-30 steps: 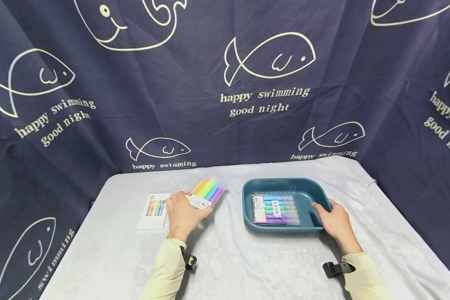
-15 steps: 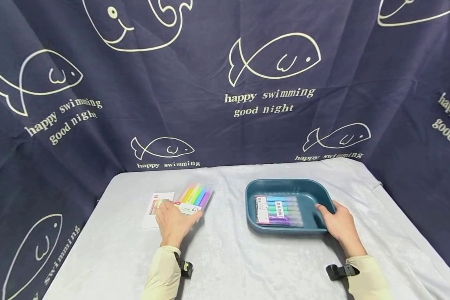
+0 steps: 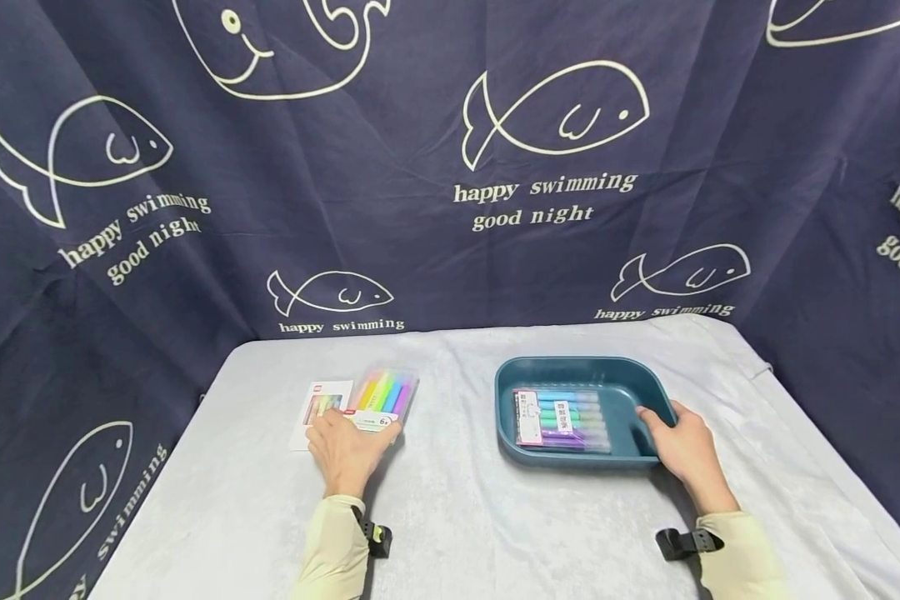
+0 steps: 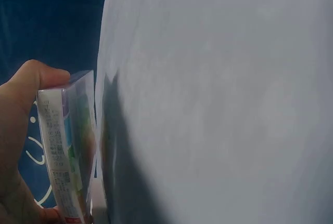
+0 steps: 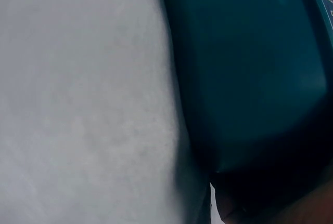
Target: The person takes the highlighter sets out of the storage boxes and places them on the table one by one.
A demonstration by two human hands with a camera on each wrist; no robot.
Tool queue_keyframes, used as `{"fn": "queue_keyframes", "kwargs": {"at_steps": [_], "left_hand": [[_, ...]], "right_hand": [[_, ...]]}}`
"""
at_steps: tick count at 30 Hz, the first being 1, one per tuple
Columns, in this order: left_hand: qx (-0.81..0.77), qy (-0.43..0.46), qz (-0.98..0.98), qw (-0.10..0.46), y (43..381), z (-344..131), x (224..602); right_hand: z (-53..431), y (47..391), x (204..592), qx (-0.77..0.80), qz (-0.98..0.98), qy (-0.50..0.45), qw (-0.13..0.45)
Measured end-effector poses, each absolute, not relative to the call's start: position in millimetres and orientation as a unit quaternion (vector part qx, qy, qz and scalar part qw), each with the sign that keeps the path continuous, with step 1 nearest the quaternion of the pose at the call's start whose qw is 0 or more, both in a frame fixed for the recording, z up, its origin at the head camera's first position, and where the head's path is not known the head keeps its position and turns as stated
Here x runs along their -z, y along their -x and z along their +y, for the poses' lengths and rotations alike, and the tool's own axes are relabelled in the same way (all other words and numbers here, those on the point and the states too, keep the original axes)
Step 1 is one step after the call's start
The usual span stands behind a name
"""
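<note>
My left hand (image 3: 347, 454) pinches a clear pack of highlighters (image 3: 381, 395) by its near end, thumb and fingers on opposite sides. In the left wrist view, the thumb lies over one corner of the pack (image 4: 58, 148), which stands close to the cloth beside its shadow. Just left of it lies a white box (image 3: 319, 410) printed with coloured sticks, partly covered by the fingers. My right hand (image 3: 682, 446) grips the right wall of a teal basin (image 3: 513, 454), thumb inside. A second clear pack of coloured pens (image 3: 566, 421) lies flat in the basin's left part.
A light grey cloth (image 3: 450, 517) covers the table. Behind it and along both sides hangs a navy curtain (image 3: 420, 250) printed with fish. Each wrist carries a black strap-mounted camera (image 3: 378, 540).
My left hand has moved left and slightly nearer with the highlighters, bringing them beside the white box. The right hand keeps its grip on the basin. The head view has turned slightly left.
</note>
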State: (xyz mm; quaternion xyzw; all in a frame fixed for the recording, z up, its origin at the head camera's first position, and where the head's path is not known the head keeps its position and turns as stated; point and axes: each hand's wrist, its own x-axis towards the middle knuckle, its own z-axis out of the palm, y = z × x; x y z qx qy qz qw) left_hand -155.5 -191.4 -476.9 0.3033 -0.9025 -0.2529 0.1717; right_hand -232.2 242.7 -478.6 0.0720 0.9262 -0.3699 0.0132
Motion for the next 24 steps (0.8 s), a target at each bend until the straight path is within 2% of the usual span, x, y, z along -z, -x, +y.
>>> {"fn": "queue_keyframes", "kwargs": {"at_steps": [11, 19, 24], "left_hand": [[0.242, -0.327, -0.888, 0.213, 158, -179, 484], [0.234, -0.326, -0.899, 0.174, 155, -175, 487], [0.224, -0.311, -0.908, 0.168, 155, -176, 487]], "right_hand": [[243, 234, 478, 0.368, 0.927, -0.069, 0.019], [243, 232, 478, 0.37, 0.925, -0.076, 0.031], [243, 233, 477, 0.373, 0.924, -0.077, 0.029]]}}
